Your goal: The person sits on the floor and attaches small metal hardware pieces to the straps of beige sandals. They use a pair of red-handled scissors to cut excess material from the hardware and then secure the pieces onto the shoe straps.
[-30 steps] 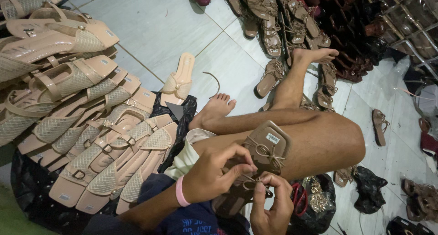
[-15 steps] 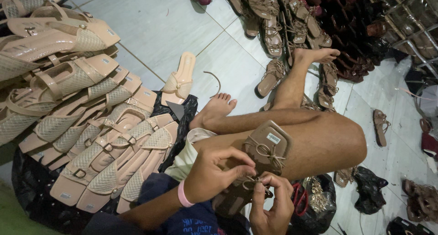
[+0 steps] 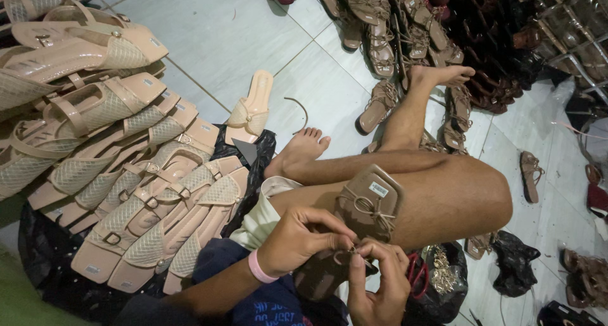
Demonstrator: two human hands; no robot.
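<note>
A brown flat sandal [image 3: 364,212] with thin laces lies on my thigh, toe end up, with a small white sticker on its insole. My left hand [image 3: 297,240], with a pink band on the wrist, pinches the sandal's strap near the heel end. Meeting it from below, my right hand [image 3: 380,281] has its fingertips on the same strap and a small buckle. Both hands touch each other over the sandal's lower half. I sit on the tiled floor with bare legs stretched out.
A big pile of beige woven-strap sandals [image 3: 120,174] fills the left. One beige sandal [image 3: 252,107] lies alone on the tiles. Brown and dark sandals [image 3: 405,41] crowd the upper right. A bag of small metal buckles [image 3: 443,278] sits by my right knee.
My fingers have shifted slightly on the strap, with the two hands drawn closer together. The sandal and my legs stay in place.
</note>
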